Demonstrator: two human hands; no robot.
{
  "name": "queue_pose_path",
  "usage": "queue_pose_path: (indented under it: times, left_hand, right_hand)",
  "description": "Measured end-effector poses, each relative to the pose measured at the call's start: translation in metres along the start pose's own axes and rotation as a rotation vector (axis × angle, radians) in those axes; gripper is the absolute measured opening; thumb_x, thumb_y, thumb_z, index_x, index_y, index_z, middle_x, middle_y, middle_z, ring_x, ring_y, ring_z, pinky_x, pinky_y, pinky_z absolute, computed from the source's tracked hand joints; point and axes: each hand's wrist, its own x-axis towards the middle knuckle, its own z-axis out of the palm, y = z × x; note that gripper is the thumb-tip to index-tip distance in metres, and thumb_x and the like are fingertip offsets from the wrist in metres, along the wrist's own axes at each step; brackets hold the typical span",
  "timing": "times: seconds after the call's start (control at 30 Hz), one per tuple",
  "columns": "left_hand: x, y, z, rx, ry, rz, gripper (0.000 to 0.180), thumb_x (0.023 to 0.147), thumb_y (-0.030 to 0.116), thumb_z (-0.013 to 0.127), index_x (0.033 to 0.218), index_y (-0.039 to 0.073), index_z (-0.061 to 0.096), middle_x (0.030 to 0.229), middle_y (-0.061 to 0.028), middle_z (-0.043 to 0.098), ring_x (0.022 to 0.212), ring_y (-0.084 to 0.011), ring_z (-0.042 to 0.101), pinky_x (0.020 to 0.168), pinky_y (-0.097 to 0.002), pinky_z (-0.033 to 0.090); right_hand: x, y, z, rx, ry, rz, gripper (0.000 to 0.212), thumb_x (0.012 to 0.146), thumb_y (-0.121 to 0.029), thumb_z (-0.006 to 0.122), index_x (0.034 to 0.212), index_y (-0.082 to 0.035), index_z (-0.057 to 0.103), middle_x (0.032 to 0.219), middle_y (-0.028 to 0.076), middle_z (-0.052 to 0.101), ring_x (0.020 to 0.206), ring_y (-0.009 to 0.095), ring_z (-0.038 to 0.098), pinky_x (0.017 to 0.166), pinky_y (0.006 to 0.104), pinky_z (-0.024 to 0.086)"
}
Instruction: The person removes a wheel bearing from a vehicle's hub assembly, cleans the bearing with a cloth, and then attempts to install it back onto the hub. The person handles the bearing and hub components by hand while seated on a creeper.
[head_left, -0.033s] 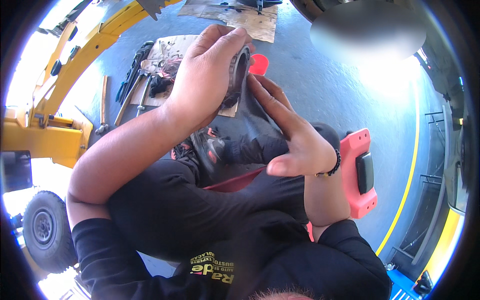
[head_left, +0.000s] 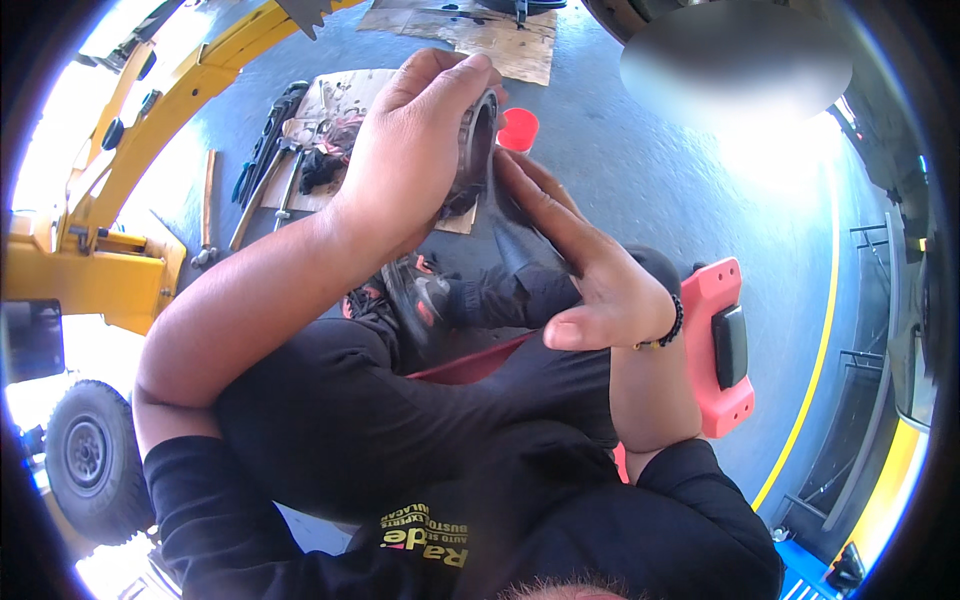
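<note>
While the left hand (head_left: 415, 130) holds a ring-shaped metal part (head_left: 478, 150) raised above the floor (head_left: 620, 180), its grip closed around the outer side, the right hand (head_left: 605, 275) has a wide grip, straight fingers against a dark sheet (head_left: 522, 235), thumb apart. Beyond the fingertips shows 1 red-topped container (head_left: 518, 127).

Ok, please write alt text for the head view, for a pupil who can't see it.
A person's left hand grips a ring-shaped part; the open right hand is close beside it. Beyond are a wooden-handled tool on a blue-grey floor and a red round object.
</note>
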Motion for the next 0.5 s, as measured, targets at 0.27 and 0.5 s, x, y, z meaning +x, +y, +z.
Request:
queue_pose_path:
  times: [0.27,0.5]
  left_hand:
    - [0.011,-0.017,-0.003,0.186,0.016,0.07,0.021,0.104,0.023,0.058,0.112,0.005,0.062,0.101,-0.0056,0.067,0.092,-0.0135,0.066,0.081,-0.027,0.052]
    - [0.019,-0.013,-0.009,0.021,0.035,-0.008,0.022,0.105,0.023,0.054,0.111,0.004,0.063,0.103,-0.008,0.069,0.095,-0.0151,0.068,0.084,-0.0306,0.055]
  right_hand:
    - [0.01,-0.004,0.027,0.175,0.295,0.227,0.085,0.083,-0.024,0.082,0.15,0.007,0.041,0.155,0.018,0.044,0.141,0.025,0.046,0.115,0.0348,0.035]
    - [0.005,0.007,0.018,-0.273,0.57,-0.143,0.045,0.08,0.004,0.06,0.124,0.005,0.068,0.135,0.022,0.064,0.134,0.034,0.056,0.112,0.0433,0.041]
